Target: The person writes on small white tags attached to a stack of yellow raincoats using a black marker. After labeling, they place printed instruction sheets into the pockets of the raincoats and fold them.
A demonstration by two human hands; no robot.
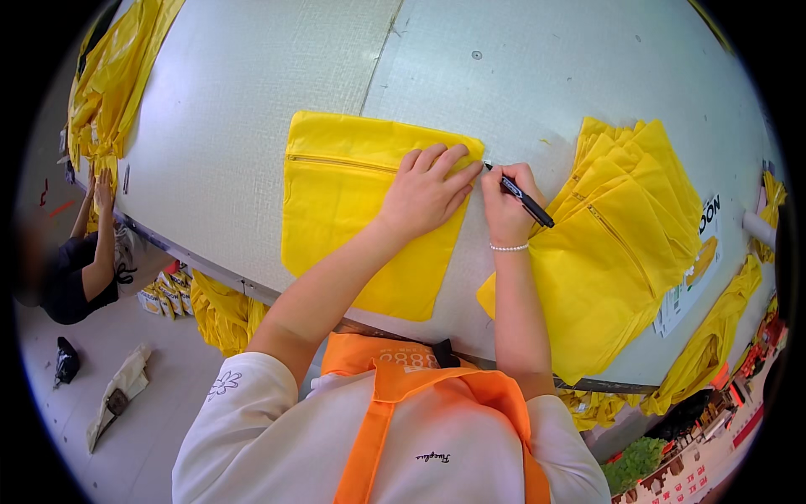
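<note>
A yellow zippered fabric pouch (361, 227) lies flat on the table in front of me, its zipper running across near the far edge. My left hand (428, 189) rests on its upper right part, palm down with the fingers spread. Just right of the pouch, my right hand (508, 206) grips a black marker pen (531, 204), its tip by the pouch's upper right corner. Whether the tip touches the fabric I cannot tell. Beside my right forearm lies a fanned pile of similar yellow pouches (617, 231), some with zippers showing.
The pale table (520, 84) has a seam across it. A printed sheet (693, 277) sticks out from under the pile at right. Yellow fabric (113, 76) is heaped at the far left, where another person (80, 265) handles it. More yellow fabric (222, 311) hangs below the table edge.
</note>
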